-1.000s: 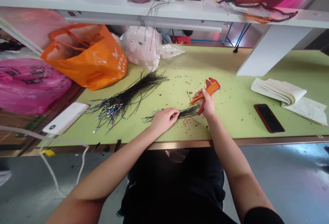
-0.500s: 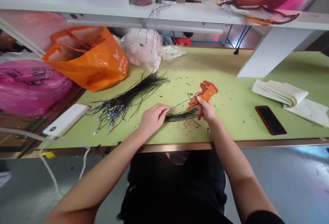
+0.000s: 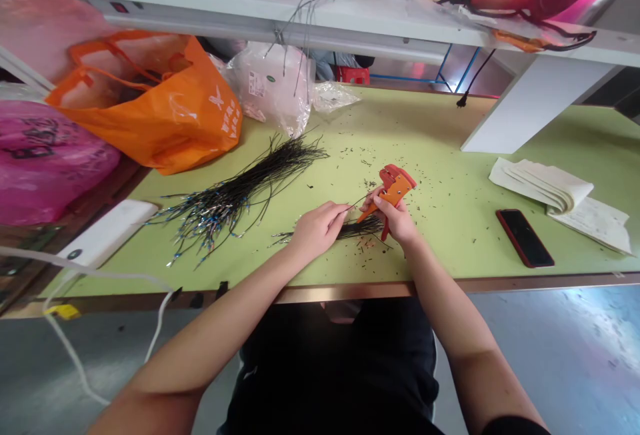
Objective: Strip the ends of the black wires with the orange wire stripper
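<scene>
Black cloth (image 3: 330, 368) covers the wearer's lap, nearest of all, the right sleeve cut off by the lower frame edge. At left a white cable (image 3: 75, 352) loops past the table (image 3: 440, 248) and runs out of view.

The left hand (image 3: 316, 230) lies just above the table's near edge, its thumb and forefinger pinched together on a single black wire (image 3: 355, 204); the other fingers are mostly hidden beneath the hand. The wire slants up toward the right hand (image 3: 397, 216), where its far end is hard to make out. Under and between the hands lies a small wire bundle (image 3: 364, 227), its middle covered by the left hand.

The right hand's fingers are wrapped around an orange-and-red hand tool (image 3: 395, 188), hiding part of its handles; whether the wire touches the tool cannot be told. Dark scraps are scattered around it.

To the right a phone (image 3: 525, 238) rests near folded papers (image 3: 543, 182). On the left, a larger wire bundle (image 3: 260, 174) lies by a white device (image 3: 107, 234). Behind stand an orange bag (image 3: 170, 115) and a pink bag (image 3: 45, 162), the latter cut off at the frame. Farther off, a shelf (image 3: 200, 12) hides most of a seated person.
</scene>
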{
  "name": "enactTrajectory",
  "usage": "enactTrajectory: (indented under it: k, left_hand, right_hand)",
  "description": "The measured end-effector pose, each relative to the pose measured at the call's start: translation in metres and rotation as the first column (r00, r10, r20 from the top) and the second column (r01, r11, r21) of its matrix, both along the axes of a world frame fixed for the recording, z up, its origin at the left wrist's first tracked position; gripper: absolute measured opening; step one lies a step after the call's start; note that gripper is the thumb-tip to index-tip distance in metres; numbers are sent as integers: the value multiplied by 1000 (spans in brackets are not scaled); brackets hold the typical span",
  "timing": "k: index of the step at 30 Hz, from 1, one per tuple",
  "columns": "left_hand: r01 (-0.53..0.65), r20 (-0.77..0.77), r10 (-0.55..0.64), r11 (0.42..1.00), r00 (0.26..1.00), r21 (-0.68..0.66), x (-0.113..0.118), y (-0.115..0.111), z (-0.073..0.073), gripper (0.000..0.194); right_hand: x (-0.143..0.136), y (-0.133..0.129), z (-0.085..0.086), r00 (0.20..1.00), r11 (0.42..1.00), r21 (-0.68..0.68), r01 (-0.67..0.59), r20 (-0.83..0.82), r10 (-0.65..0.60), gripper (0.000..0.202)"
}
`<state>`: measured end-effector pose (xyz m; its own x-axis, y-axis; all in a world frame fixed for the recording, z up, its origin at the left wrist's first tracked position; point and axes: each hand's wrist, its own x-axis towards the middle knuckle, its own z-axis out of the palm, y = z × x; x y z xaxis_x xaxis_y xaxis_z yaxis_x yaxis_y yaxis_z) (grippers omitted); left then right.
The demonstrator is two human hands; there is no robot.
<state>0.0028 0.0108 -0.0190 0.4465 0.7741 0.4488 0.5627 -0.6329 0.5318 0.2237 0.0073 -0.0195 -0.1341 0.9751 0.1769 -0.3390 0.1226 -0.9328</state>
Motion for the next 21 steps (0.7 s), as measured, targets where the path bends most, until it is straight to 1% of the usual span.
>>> enactTrajectory:
  k: [2, 5, 7, 9, 11, 13, 15, 17, 19, 21]
  left_hand:
    - [6, 65, 0, 996, 998, -88, 12, 4, 1, 31]
    - [-6, 144, 39, 975, 989, -222, 26, 8, 0, 30]
    - [10, 116, 21, 965, 993, -263, 31, 9, -4, 32]
    - [45, 45, -33, 959, 998, -279, 31, 9, -8, 34]
    - [69, -1, -72, 954, 997, -292, 30, 10, -11, 37]
    - [74, 1, -77, 952, 997, -296, 28, 10, -12, 39]
    - [64, 32, -57, 957, 998, -284, 27, 10, -12, 40]
    - [44, 68, -26, 963, 997, -265, 25, 10, -11, 39]
    - [23, 96, 2, 968, 995, -252, 23, 10, -10, 38]
    - [-2, 108, 30, 968, 994, -250, 21, 11, -10, 38]
  right_hand:
    - [-4, 0, 0, 1000, 1000, -23, -1, -28, 1, 27]
    - [-8, 1, -2, 999, 999, -16, 32, -39, -33, 29]
    - [-9, 3, -3, 997, 998, -4, 70, -20, -70, 32]
    - [-9, 4, -5, 995, 996, 18, 93, 23, -93, 33]
    - [-11, 4, -6, 995, 996, 18, 83, 51, -83, 33]
    - [-14, 3, -5, 999, 999, -17, 46, 29, -45, 35]
    - [-17, 0, -1, 999, 998, -54, 11, -35, -12, 45]
    - [-18, -3, 5, 996, 998, -59, -14, -87, 8, 61]
    - [-16, -6, 12, 993, 997, -74, -32, -112, 24, 74]
    - [-12, -7, 16, 990, 990, -117, -78, -122, 63, 87]
